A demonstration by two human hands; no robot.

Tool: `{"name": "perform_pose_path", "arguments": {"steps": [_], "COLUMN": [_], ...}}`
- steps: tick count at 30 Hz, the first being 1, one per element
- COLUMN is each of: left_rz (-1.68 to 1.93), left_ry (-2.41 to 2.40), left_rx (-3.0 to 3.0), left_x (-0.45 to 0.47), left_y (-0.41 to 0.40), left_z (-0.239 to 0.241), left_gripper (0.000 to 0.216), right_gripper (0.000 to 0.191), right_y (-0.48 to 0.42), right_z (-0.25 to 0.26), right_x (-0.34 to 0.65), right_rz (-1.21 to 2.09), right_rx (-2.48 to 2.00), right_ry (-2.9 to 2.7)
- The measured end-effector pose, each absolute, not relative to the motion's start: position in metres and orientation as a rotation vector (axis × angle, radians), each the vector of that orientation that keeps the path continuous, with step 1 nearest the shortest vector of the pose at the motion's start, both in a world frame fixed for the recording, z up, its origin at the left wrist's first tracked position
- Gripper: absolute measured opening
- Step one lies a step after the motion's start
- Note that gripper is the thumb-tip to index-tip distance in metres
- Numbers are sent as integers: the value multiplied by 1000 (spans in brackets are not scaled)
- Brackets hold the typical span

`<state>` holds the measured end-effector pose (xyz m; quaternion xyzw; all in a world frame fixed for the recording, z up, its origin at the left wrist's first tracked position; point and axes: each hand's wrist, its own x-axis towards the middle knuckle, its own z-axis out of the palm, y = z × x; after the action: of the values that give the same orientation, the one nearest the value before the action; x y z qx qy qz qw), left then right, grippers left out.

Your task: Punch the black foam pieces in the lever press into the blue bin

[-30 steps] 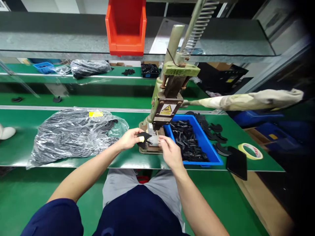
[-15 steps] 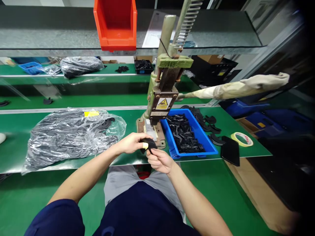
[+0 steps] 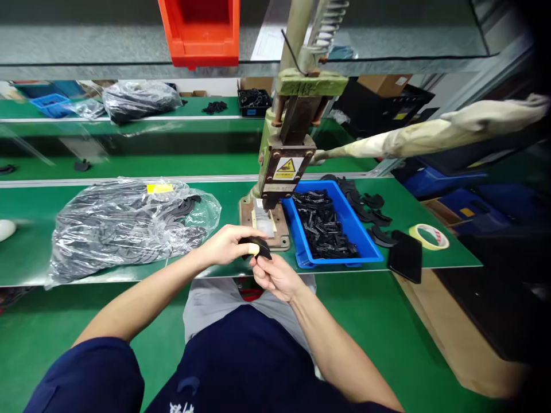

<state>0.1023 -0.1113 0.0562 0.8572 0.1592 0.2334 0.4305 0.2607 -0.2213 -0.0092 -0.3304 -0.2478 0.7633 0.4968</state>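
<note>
A curved black plastic part (image 3: 257,246) is held between both hands at the bench's front edge, just before the base of a hand press (image 3: 282,166). My left hand (image 3: 228,245), its thumb wrapped in yellow, grips the part from the left and above. My right hand (image 3: 275,275) pinches the part's lower right end; the fingers hide whether a smaller piece is there too. To the right of the press stands a blue bin (image 3: 305,257) filled with small black plastic pieces (image 3: 329,232). A clear plastic bag (image 3: 124,229) of curved black parts lies on the left.
Loose curved black parts (image 3: 361,203) lie behind and right of the bin. Near them are a black flat pad (image 3: 405,257) and a tape roll (image 3: 429,237). The press's wrapped lever (image 3: 430,137) juts right. An orange bin (image 3: 205,49) sits on the upper shelf (image 3: 86,51).
The camera view has tipped down slightly, so the bench scene sits higher. Both hands stay on the black part, which has turned a little between the fingers.
</note>
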Motion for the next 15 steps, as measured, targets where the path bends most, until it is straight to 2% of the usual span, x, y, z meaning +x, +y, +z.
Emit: {"name": "perform_pose_path", "arguments": {"steps": [3,6,11,15], "left_rz": [1001,1190,1145,842], "left_ry": [518,484,331,361], "left_rx": [2360,2563,2599,2445], "left_x": [103,103,101,102], "left_y": [-118,-123,-126,-125], "left_z": [44,36,34,45], "left_gripper": [30,23,25,23], "right_gripper": [38,36,39,42], "right_y": [-218,-216,-218,-220], "right_z": [-5,-4,-8,-11], "right_x": [266,270,275,277], "right_rz": [1830,1827,1856,1914], "right_rx": [-779,-752,-705,-706], "right_ry": [-601,-620,-651,-677]}}
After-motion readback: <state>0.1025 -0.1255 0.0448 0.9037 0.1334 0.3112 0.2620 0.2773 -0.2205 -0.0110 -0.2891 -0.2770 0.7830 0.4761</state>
